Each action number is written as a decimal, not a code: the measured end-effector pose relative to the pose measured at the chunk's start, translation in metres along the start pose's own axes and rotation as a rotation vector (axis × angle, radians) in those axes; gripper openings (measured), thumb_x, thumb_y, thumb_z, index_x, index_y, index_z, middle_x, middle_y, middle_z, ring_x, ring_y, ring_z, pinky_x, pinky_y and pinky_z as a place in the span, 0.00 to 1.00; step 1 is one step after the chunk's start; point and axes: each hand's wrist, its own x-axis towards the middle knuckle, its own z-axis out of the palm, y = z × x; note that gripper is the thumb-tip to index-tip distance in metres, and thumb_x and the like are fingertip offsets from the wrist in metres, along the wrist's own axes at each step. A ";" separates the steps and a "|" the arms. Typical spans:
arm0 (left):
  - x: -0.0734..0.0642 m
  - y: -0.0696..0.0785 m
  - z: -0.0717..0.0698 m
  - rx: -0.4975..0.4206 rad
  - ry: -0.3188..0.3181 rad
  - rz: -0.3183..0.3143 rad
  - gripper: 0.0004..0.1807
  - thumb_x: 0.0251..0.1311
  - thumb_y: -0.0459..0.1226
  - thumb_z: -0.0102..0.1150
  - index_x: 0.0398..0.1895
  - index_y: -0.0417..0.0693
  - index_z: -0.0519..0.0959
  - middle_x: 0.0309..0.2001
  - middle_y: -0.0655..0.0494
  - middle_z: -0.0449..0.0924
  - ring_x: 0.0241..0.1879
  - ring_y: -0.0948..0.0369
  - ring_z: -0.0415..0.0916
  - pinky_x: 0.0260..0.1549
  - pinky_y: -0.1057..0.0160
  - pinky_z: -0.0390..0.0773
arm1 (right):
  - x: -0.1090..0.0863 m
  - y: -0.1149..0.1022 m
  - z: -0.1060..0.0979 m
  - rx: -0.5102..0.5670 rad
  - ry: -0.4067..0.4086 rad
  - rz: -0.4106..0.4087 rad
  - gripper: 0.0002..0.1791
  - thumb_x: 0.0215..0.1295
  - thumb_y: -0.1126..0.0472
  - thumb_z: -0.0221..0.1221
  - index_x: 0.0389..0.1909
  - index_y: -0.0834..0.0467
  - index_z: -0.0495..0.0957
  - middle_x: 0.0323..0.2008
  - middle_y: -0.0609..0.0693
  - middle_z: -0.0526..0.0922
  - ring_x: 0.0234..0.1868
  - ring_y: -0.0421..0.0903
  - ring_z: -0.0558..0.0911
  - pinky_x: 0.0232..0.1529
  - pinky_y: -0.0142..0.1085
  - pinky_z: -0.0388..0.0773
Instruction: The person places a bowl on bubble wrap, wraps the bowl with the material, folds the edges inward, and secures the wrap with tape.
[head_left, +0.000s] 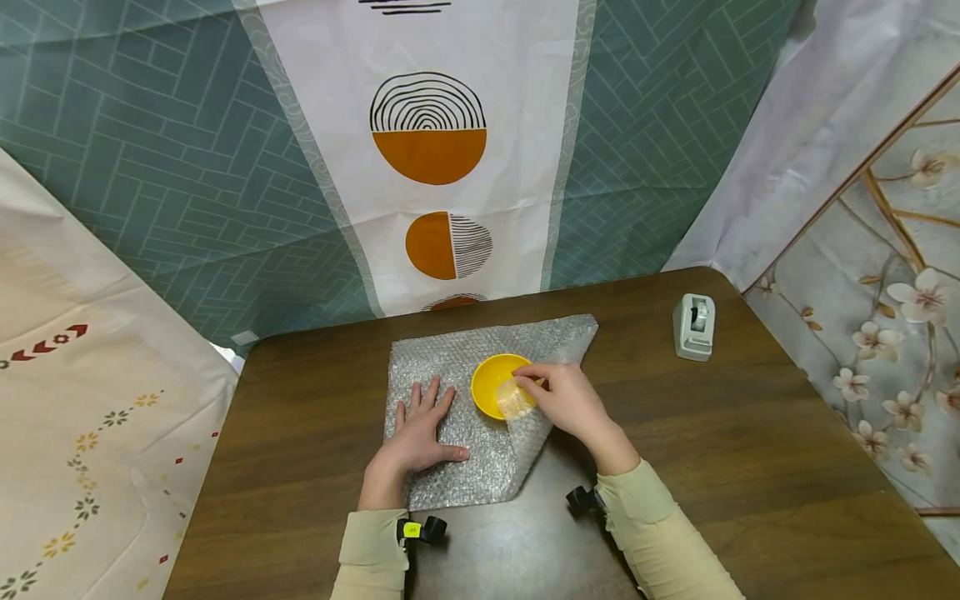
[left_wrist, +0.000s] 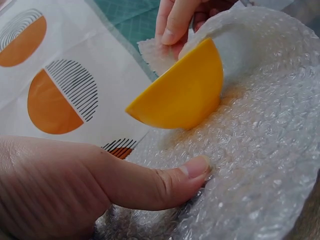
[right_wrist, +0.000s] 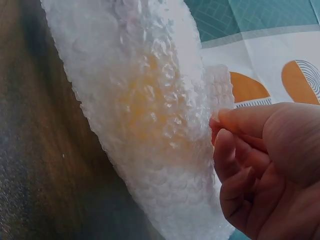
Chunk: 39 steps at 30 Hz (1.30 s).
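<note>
A yellow bowl [head_left: 489,379] stands upright on a sheet of bubble wrap [head_left: 457,479] spread over the table. My right hand [head_left: 566,398] pinches the sheet's right edge, which is lifted and folded over the bowl's right rim. In the right wrist view the raised bubble wrap [right_wrist: 165,150] hides the bowl, whose yellow shows through. My left hand [head_left: 415,433] lies with fingers spread on the sheet, left of the bowl. Its thumb [left_wrist: 170,182] presses on the wrap in the left wrist view, in front of the bowl [left_wrist: 185,90].
A pale tape dispenser [head_left: 693,327] stands at the table's back right. The brown wooden table [head_left: 315,433] has a grey, shiny area at its front. A patterned curtain [head_left: 292,242] hangs behind the table, and floral cloths hang at both sides.
</note>
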 end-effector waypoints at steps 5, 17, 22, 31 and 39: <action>0.000 0.000 0.000 0.001 -0.001 0.003 0.64 0.52 0.51 0.84 0.87 0.48 0.55 0.88 0.44 0.33 0.84 0.39 0.21 0.76 0.29 0.26 | 0.000 -0.002 0.001 -0.068 -0.027 -0.041 0.11 0.74 0.58 0.69 0.52 0.55 0.92 0.47 0.51 0.92 0.33 0.44 0.80 0.37 0.39 0.79; 0.000 -0.001 0.001 -0.002 -0.003 0.006 0.64 0.52 0.51 0.84 0.87 0.48 0.55 0.88 0.44 0.33 0.84 0.39 0.21 0.76 0.30 0.25 | 0.000 0.001 0.003 -0.092 -0.117 -0.062 0.30 0.71 0.65 0.68 0.74 0.54 0.77 0.44 0.47 0.92 0.34 0.40 0.84 0.35 0.37 0.78; 0.000 -0.002 0.001 -0.003 -0.004 0.003 0.64 0.52 0.51 0.84 0.87 0.48 0.55 0.88 0.45 0.32 0.84 0.39 0.21 0.76 0.30 0.25 | -0.001 0.000 0.006 -0.079 -0.106 -0.048 0.18 0.72 0.64 0.68 0.61 0.56 0.81 0.45 0.48 0.92 0.46 0.50 0.90 0.49 0.46 0.84; -0.001 -0.003 -0.001 0.011 -0.006 0.017 0.63 0.53 0.53 0.83 0.87 0.49 0.55 0.88 0.45 0.33 0.84 0.39 0.21 0.76 0.30 0.26 | -0.004 -0.003 0.006 -0.161 -0.115 -0.109 0.03 0.70 0.63 0.70 0.40 0.53 0.85 0.40 0.48 0.90 0.43 0.49 0.88 0.51 0.46 0.85; 0.000 -0.004 -0.002 0.005 -0.008 0.020 0.63 0.53 0.53 0.83 0.87 0.49 0.56 0.88 0.45 0.33 0.84 0.39 0.21 0.76 0.31 0.26 | -0.005 -0.011 -0.008 -0.146 -0.163 -0.129 0.04 0.71 0.65 0.68 0.42 0.55 0.86 0.34 0.46 0.86 0.31 0.43 0.78 0.37 0.39 0.80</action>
